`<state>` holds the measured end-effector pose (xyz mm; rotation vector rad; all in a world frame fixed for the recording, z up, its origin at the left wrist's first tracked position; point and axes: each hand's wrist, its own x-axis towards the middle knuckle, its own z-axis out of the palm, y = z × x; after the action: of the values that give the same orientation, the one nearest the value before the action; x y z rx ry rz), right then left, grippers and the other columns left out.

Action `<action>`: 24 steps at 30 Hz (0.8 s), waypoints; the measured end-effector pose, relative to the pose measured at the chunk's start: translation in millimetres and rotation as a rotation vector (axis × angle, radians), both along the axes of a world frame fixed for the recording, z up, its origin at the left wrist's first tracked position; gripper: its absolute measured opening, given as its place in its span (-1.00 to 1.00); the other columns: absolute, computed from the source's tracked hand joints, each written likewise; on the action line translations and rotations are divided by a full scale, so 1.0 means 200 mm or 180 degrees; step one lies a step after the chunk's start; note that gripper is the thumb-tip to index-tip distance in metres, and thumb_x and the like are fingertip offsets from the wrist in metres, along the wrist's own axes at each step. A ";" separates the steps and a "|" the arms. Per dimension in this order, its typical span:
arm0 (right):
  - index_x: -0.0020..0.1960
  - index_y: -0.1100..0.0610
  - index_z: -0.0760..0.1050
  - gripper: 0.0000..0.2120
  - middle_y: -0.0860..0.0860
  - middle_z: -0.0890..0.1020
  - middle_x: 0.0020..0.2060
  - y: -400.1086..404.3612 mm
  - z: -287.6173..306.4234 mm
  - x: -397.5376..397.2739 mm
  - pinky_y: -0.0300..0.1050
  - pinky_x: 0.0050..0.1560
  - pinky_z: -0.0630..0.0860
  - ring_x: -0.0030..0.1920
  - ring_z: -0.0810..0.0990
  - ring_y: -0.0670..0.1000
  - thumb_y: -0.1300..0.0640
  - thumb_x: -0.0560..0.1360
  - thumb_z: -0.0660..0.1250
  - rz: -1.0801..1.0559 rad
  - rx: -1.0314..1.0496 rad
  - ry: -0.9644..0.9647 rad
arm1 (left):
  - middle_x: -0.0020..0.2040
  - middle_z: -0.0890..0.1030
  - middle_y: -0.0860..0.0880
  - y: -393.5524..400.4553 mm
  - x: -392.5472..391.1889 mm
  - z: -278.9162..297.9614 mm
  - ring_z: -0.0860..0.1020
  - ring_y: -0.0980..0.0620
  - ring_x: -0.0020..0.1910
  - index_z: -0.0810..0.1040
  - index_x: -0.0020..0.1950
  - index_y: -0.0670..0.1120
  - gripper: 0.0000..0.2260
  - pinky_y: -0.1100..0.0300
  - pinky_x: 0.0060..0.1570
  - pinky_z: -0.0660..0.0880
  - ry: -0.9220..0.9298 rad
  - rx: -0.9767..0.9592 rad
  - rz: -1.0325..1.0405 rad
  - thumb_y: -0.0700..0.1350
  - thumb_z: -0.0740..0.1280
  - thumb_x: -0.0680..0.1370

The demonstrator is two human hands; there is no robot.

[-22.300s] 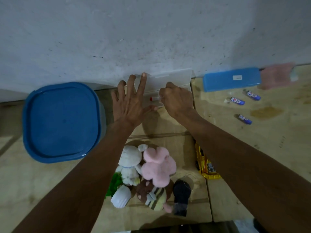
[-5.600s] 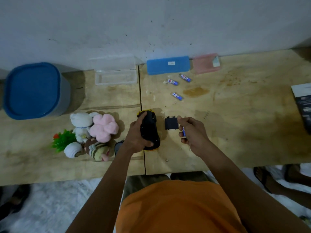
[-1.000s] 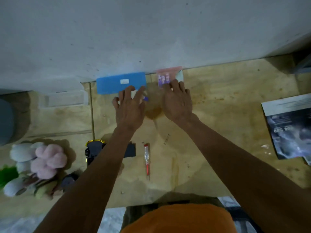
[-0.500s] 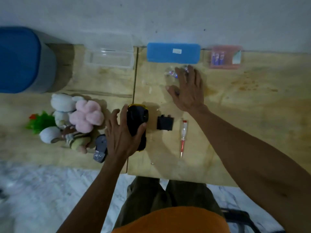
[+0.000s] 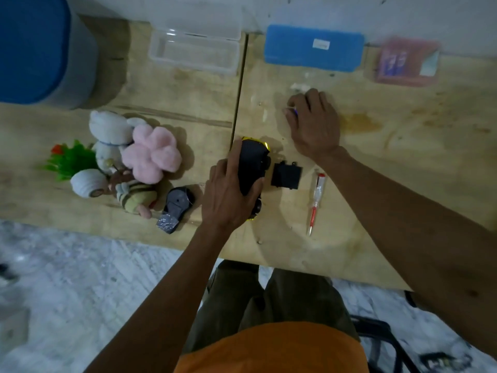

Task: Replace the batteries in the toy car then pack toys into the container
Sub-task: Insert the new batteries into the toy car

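Batteries are being swapped on the toy car (image 5: 251, 168), which is lying upside down near the middle of the wooden table (image 5: 403, 162). The person's left hand (image 5: 228, 195) is gripping the car, fingers curling round its dark underside. Just right of it the black battery cover (image 5: 285, 175) is lying off the car, and further right the red-handled screwdriver (image 5: 315, 201) is resting unused. So the compartment is looking open, and fresh cells are seemingly not yet going in.

Further away, the right hand (image 5: 312, 122) is curling over something small with a purple tip, probably a battery (image 5: 295, 111), though the grip is partly hidden.

On the left, the stuffed toys (image 5: 129, 154) and a black remote (image 5: 176, 205) are sitting in a heap, still waiting for packing. At the far left the container with its blue lid (image 5: 35, 47) is standing closed, so that lid is needing to come off first. Along the far edge are lying a clear box (image 5: 193, 53), a blue case (image 5: 313, 48) and a pink tray (image 5: 406, 63) holding what seem to be batteries.
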<state>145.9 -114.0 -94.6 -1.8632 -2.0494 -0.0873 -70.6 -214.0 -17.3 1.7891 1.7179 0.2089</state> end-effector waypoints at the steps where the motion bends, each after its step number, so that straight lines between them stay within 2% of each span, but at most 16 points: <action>1: 0.00 0.16 0.54 -0.75 0.16 0.58 -0.06 0.00 0.00 0.00 -0.03 -0.27 0.46 -0.13 0.54 0.18 0.01 0.65 0.19 0.0007 0.0042 -0.0066 | 0.21 0.50 -0.17 0.00 0.02 0.00 0.46 -0.13 0.15 -0.03 0.65 0.06 -0.20 -0.07 0.04 0.52 -0.0058 -0.0005 0.0035 0.13 0.38 0.56; 5: 0.07 0.12 0.58 -0.76 0.10 0.59 -0.14 0.00 0.01 0.00 -0.08 -0.45 0.46 -0.20 0.56 0.11 0.04 0.66 0.18 0.0077 0.0237 -0.0259 | 0.22 0.46 -0.16 -0.02 0.07 0.00 0.48 -0.13 0.15 -0.05 0.62 0.13 -0.22 -0.04 -0.08 0.54 -0.0102 0.0034 0.0116 0.09 0.38 0.57; 8: 0.14 0.13 0.61 -0.74 0.06 0.63 -0.18 0.00 0.00 -0.01 -0.12 -0.49 0.42 -0.25 0.58 0.07 0.03 0.65 0.21 0.0079 0.0356 -0.0457 | 0.25 0.45 -0.15 -0.02 0.09 0.00 0.51 -0.14 0.15 -0.05 0.61 0.16 -0.24 -0.05 -0.14 0.57 0.0009 0.0076 0.0142 0.09 0.38 0.58; 15: 0.11 0.17 0.62 -0.75 0.06 0.67 -0.21 0.01 0.00 0.01 -0.16 -0.58 0.38 -0.35 0.59 0.03 0.05 0.61 0.26 0.0669 0.0447 -0.0638 | 0.30 0.44 -0.13 -0.03 0.16 0.03 0.54 -0.15 0.14 -0.04 0.59 0.22 -0.27 -0.12 -0.21 0.62 0.0399 0.0019 0.0185 0.13 0.35 0.58; 19: 0.09 0.18 0.62 -0.79 0.07 0.67 -0.22 0.03 -0.04 0.03 -0.16 -0.58 0.42 -0.37 0.61 0.03 0.08 0.58 0.29 0.0898 0.0582 -0.0730 | 0.30 0.44 -0.13 -0.03 0.19 0.04 0.55 -0.16 0.13 -0.05 0.59 0.23 -0.25 -0.14 -0.22 0.62 0.0533 -0.0006 0.0200 0.13 0.37 0.57; 22: 0.10 0.22 0.59 -0.75 0.12 0.68 -0.23 0.06 -0.03 0.04 -0.10 -0.54 0.48 -0.37 0.64 0.12 0.09 0.62 0.21 0.0965 0.0286 -0.0368 | 0.32 0.43 -0.13 -0.03 0.21 0.04 0.56 -0.17 0.10 -0.06 0.60 0.23 -0.22 -0.14 -0.22 0.62 0.0583 -0.0057 0.0299 0.12 0.39 0.56; 24: 0.13 0.24 0.55 -0.74 0.17 0.67 -0.18 0.08 0.05 0.03 -0.03 -0.41 0.49 -0.30 0.64 0.22 0.10 0.63 0.18 0.0696 -0.0303 0.0424 | 0.31 0.43 -0.13 -0.02 0.22 0.05 0.57 -0.16 0.07 -0.06 0.60 0.22 -0.21 -0.13 -0.21 0.62 0.0592 -0.0101 0.0382 0.11 0.40 0.55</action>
<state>151.1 -97.8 -84.4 -1.6364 -2.1812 0.1893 -27.4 -217.7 -6.7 1.7295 1.9504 0.0668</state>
